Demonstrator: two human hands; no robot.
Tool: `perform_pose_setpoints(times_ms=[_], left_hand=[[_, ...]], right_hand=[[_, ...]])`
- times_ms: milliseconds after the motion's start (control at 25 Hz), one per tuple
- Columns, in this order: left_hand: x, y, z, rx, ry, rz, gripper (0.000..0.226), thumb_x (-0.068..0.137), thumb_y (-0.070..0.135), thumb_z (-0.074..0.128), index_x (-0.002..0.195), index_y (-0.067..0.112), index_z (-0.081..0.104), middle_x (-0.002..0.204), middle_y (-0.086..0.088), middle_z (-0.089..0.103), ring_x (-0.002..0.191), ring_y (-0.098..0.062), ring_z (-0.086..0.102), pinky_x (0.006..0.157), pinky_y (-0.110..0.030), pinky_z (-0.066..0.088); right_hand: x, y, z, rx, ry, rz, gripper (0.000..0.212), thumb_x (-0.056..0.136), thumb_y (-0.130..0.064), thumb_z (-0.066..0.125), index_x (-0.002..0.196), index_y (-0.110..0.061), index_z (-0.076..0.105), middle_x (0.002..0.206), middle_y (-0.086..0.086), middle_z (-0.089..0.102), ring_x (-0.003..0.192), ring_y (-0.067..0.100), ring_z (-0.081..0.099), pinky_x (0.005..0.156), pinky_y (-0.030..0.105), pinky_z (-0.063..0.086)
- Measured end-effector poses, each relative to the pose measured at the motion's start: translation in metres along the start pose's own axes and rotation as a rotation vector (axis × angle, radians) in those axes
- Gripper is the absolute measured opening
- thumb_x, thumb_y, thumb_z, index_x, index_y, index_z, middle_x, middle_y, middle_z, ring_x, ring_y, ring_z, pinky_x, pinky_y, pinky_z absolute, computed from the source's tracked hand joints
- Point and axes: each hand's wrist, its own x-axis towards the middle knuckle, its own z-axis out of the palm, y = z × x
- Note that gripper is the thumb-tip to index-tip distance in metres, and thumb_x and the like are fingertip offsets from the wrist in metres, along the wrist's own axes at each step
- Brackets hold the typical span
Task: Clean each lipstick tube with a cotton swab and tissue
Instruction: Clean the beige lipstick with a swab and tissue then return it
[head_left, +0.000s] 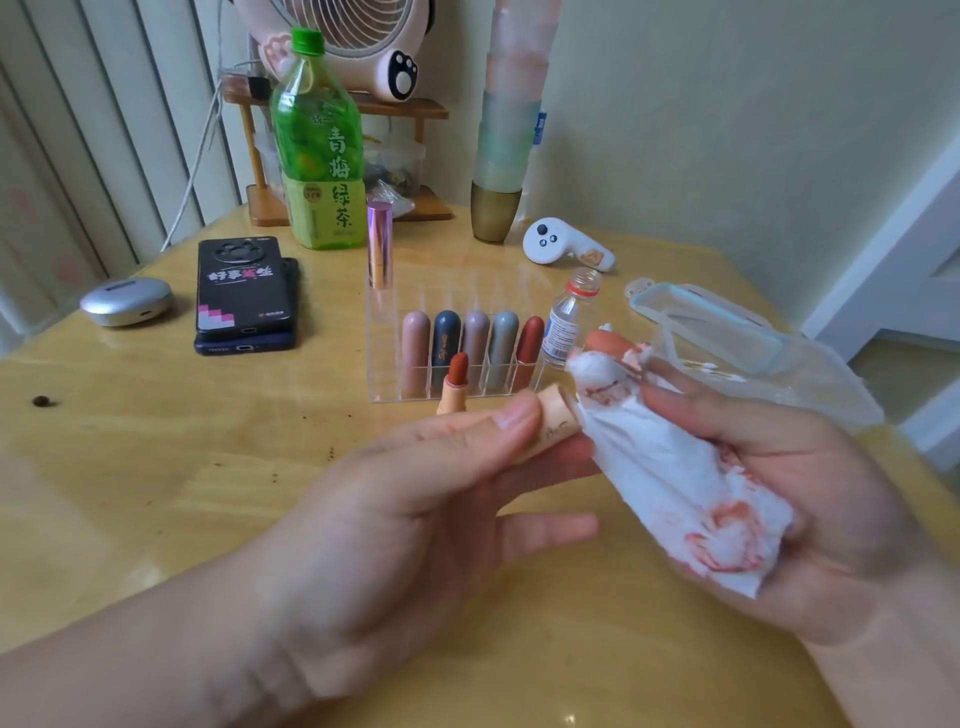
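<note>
Indoors, yellow table (156, 493) — left hand (415, 499) round lipstick tube (558, 415), perhaps; right hand (831, 493) round tissue (675, 478).

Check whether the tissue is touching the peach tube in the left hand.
Touching. Head view: the tissue presses against the open end of the peach tube, no gap visible.

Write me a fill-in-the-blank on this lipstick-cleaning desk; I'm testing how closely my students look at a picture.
1. The left hand pinches a peach cap; the stained tissue lies in the ____ one.
2. The clear organizer holds ____ capped lipsticks in front.
3. The lid of the tall drink bottle is ____.
4. The uncapped lipstick stands in ____ of the organizer.

Missing words: right, five, green, front.
</note>
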Motion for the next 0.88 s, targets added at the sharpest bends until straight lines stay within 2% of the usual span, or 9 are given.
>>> perform_pose_setpoints(times_ms=[40,120,280,360,440,520,640,760,880], left_hand=[[0.001,0.001,0.000,-0.016,0.045,0.020,0.026,0.084,0.029,0.069,0.099,0.008,0.077,0.105,-0.006,0.073,0.108,-0.025,0.066,0.088,-0.042,0.054],[0.002,0.003,0.004,0.035,0.150,0.075,0.021,0.080,0.023,0.072,0.092,0.006,0.078,0.095,-0.008,0.074,0.091,-0.022,0.068,0.079,-0.035,0.057],[-0.004,0.009,0.007,0.497,0.299,0.086,0.034,0.078,0.043,0.070,0.087,0.011,0.079,0.084,-0.010,0.074,0.081,-0.027,0.066,0.088,-0.042,0.054],[-0.009,0.015,0.012,0.917,0.412,-0.004,0.044,0.075,0.065,0.062,0.081,0.023,0.075,0.075,-0.002,0.073,0.076,-0.023,0.067,0.083,-0.028,0.050],[-0.011,0.019,0.019,1.146,0.474,-0.101,0.044,0.079,0.070,0.059,0.081,0.028,0.071,0.073,0.002,0.071,0.061,-0.012,0.062,0.057,-0.014,0.041],[-0.010,0.019,0.023,1.283,0.472,-0.150,0.037,0.080,0.064,0.056,0.082,0.029,0.068,0.071,0.008,0.067,0.059,-0.003,0.057,0.055,-0.012,0.040],[-0.013,0.013,0.015,1.503,0.401,-0.021,0.035,0.081,0.065,0.049,0.084,0.034,0.065,0.085,0.018,0.061,0.080,0.006,0.054,0.064,-0.011,0.041],[-0.015,0.014,0.015,1.401,0.293,0.103,0.032,0.086,0.065,0.049,0.086,0.038,0.067,0.088,0.017,0.060,0.078,-0.002,0.058,0.063,-0.019,0.041],[-0.012,0.010,0.013,1.075,0.230,-0.124,0.031,0.073,0.062,0.058,0.098,0.048,0.068,0.075,0.015,0.068,0.068,-0.003,0.062,0.070,-0.025,0.046]], right_hand=[[0.001,-0.008,0.011,0.047,-0.047,0.102,0.047,0.082,-0.001,0.063,0.129,-0.007,0.062,0.127,0.016,0.065,0.115,0.028,0.065,0.098,0.040,0.050],[0.008,-0.015,0.027,-0.157,0.002,0.055,0.040,0.077,-0.003,0.063,0.116,-0.007,0.070,0.116,0.017,0.070,0.102,0.029,0.070,0.085,0.037,0.058],[0.001,-0.023,0.017,-0.795,0.211,-0.151,0.054,0.069,-0.003,0.081,0.115,-0.027,0.068,0.089,0.019,0.075,0.078,0.038,0.072,0.071,0.050,0.059],[-0.001,-0.031,0.012,-1.085,0.183,-0.069,0.060,0.074,-0.007,0.084,0.117,-0.042,0.060,0.066,0.019,0.067,0.051,0.029,0.060,0.053,0.040,0.049],[-0.005,-0.034,0.010,-1.345,0.139,0.091,0.060,0.080,-0.012,0.077,0.116,-0.052,0.051,0.059,0.020,0.057,0.044,0.020,0.044,0.047,0.028,0.035],[-0.006,-0.029,0.014,-1.522,0.102,0.250,0.058,0.082,-0.018,0.072,0.115,-0.056,0.044,0.062,0.013,0.058,0.045,0.013,0.049,0.045,0.023,0.038],[-0.004,-0.012,0.020,-1.594,0.107,0.432,0.053,0.085,-0.027,0.067,0.119,-0.054,0.037,0.070,0.001,0.063,0.053,0.012,0.067,0.048,0.028,0.052],[-0.004,-0.005,0.021,-1.615,0.133,0.467,0.056,0.080,-0.041,0.072,0.124,-0.049,0.037,0.070,-0.010,0.054,0.047,0.010,0.064,0.043,0.024,0.045],[-0.003,-0.028,0.012,-1.672,0.239,0.400,0.053,0.067,-0.060,0.076,0.111,-0.043,0.050,0.059,-0.017,0.054,0.043,-0.001,0.050,0.047,0.022,0.039]])
